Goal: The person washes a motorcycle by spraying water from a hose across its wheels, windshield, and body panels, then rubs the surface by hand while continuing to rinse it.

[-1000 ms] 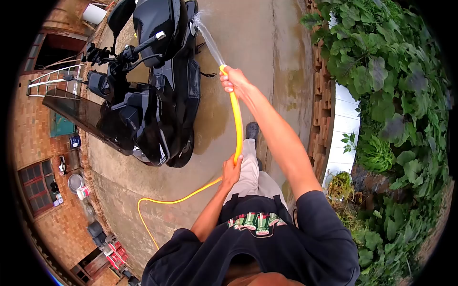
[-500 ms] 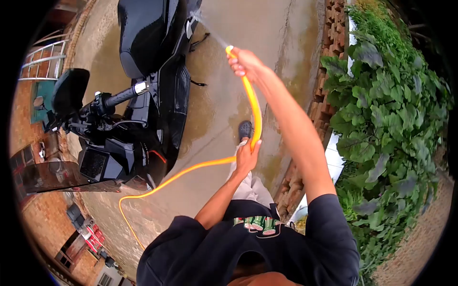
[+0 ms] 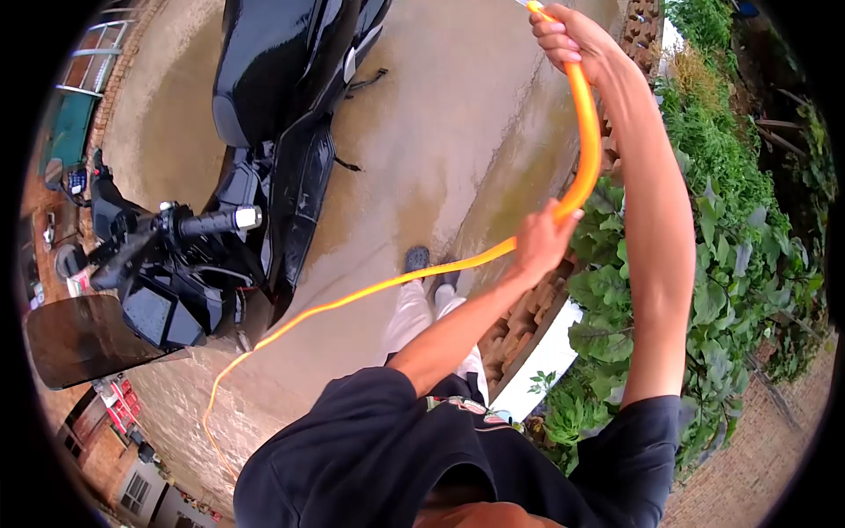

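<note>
A yellow-orange hose (image 3: 587,145) curves between my two hands. My right hand (image 3: 570,40), at the top of the view, is closed around the hose close to its open end, where a little water shows at the frame's edge. Lower down, my left hand (image 3: 541,242) grips the hose further along. From there the hose runs left past my legs and down over the ground. A wet black scooter (image 3: 282,97) stands on the left, apart from both hands, with its handlebar grip (image 3: 211,223) and dark windscreen (image 3: 75,339) nearest me.
Wet concrete (image 3: 431,132) lies between the scooter and a low brick edging (image 3: 528,321) on the right. Leafy green plants (image 3: 731,229) grow beyond the edging. My feet stand on the concrete below the hose. Brick buildings and red items (image 3: 121,405) are at the far left.
Both hands have moved right, the right one also upward, taking the hose end away from the scooter. The water stream no longer reaches the scooter in view. The view has shifted.
</note>
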Demonstrator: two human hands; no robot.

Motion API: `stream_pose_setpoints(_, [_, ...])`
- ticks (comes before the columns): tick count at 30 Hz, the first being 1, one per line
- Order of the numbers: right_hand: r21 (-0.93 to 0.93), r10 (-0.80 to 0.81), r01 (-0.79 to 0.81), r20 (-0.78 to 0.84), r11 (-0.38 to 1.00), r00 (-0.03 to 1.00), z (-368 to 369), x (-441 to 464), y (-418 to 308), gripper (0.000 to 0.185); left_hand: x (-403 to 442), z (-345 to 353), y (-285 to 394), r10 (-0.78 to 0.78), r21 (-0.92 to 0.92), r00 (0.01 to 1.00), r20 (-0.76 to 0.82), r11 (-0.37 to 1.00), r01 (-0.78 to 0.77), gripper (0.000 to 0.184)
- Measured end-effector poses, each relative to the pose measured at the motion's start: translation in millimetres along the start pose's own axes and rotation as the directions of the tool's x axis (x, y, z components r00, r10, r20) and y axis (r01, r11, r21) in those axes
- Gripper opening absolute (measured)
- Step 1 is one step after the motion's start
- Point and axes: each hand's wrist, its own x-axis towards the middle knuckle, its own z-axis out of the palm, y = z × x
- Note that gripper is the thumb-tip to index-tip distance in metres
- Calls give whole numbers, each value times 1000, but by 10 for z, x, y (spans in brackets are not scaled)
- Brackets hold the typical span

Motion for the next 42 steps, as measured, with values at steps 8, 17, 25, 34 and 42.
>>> stream_pose_setpoints(8, [263, 201, -238, 158, 935, 967, 26, 1811, 1029, 18, 623, -1253, -1258, -100, 383, 926, -363, 890, 247, 48])
stream_pose_setpoints(17, [528, 211, -358, 318, 770, 924, -384, 3767, 570, 20, 2221, -1224, -1081, -214, 370, 864, -456, 837, 403, 48])
stream_pose_setpoints(25, [424, 288, -418, 337, 804, 896, -526, 4506, 198, 21, 2978, -1249, -1158, -208, 475, 871, -445, 769, 427, 42])
stream_pose_setpoints(34, [301, 323, -448, 385, 842, 865, -534, 5191, 513, 24, 3530, -1108, -1470, -349, 436, 819, -455, 714, 547, 38])
stream_pose_setpoints(42, [111, 342, -426, 431, 898, 835, -650, 5606, 828, 26, 3858, -793, -2293, -377, 399, 854, -359, 765, 506, 43])
